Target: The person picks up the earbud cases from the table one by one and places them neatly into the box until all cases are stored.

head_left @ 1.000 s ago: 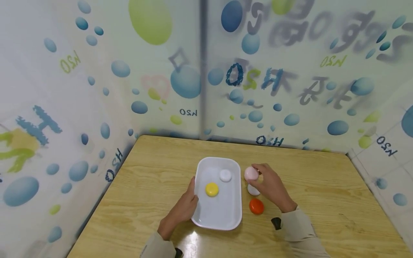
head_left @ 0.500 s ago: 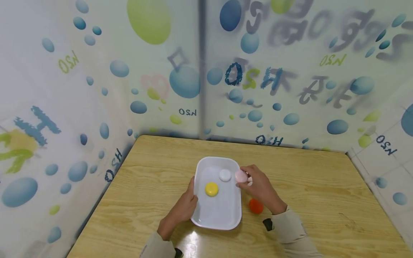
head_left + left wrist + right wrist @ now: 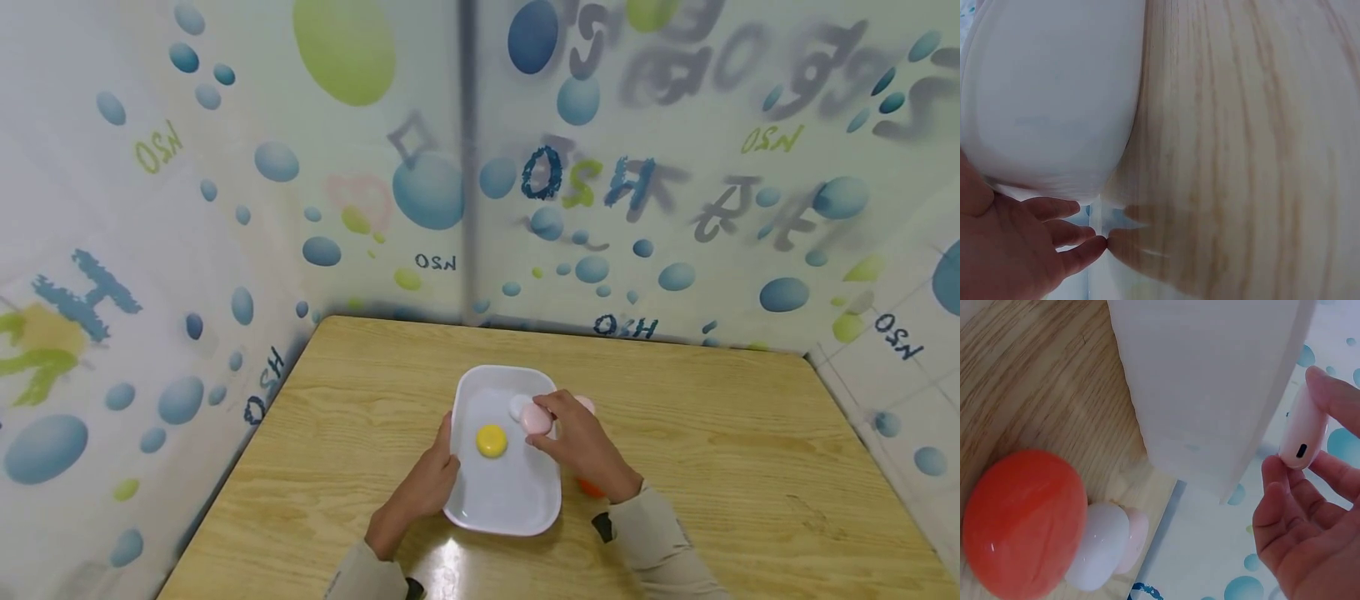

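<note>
My right hand (image 3: 588, 442) pinches a pale pink, pebble-shaped piece (image 3: 536, 419) between thumb and fingers, over the upper right of a white rectangular tray (image 3: 502, 504). A small dark slot shows on the pink piece's edge in the right wrist view. Inside the tray lie a round yellow piece (image 3: 491, 441) and a white piece (image 3: 517, 406), the latter partly covered by the pink one. With its thumb at the rim and fingers along the outer side, my left hand (image 3: 423, 483) holds the tray's left edge.
Right of the tray, a glossy red piece (image 3: 1025, 519), a white piece (image 3: 1100, 547) and another pink piece (image 3: 1135, 540) stand in a row on the wooden table (image 3: 750, 467). A printed curtain (image 3: 375, 250) hangs behind the table.
My right hand has carried the pink piece leftward from beside the tray, across its right rim and over its inside. My left hand keeps its hold on the tray.
</note>
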Motion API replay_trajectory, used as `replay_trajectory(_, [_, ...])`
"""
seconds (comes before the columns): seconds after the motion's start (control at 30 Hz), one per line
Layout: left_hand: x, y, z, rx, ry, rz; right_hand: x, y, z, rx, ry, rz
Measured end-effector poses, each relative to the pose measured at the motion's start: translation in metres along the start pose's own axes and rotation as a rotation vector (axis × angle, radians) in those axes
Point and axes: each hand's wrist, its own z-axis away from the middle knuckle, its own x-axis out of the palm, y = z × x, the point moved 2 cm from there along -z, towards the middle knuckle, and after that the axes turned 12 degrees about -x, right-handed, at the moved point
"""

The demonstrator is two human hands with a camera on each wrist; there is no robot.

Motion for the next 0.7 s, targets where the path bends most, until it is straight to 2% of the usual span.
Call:
replay_trajectory(0.33, [0.0, 0.0, 0.001, 0.044, 0.01, -0.029, 0.011, -0.003, -0.001, -0.038, -0.024, -0.034])
replay_trajectory(0.57, [0.0, 0.0, 0.001, 0.012, -0.01, -0.027, 0.014, -0.004, -0.002, -0.038, -0.047, -0.037])
replay_trajectory(0.7, [0.0, 0.0, 0.0, 0.016, -0.006, -0.026, 0.015, -0.005, -0.004, -0.081, -0.044, 0.008])
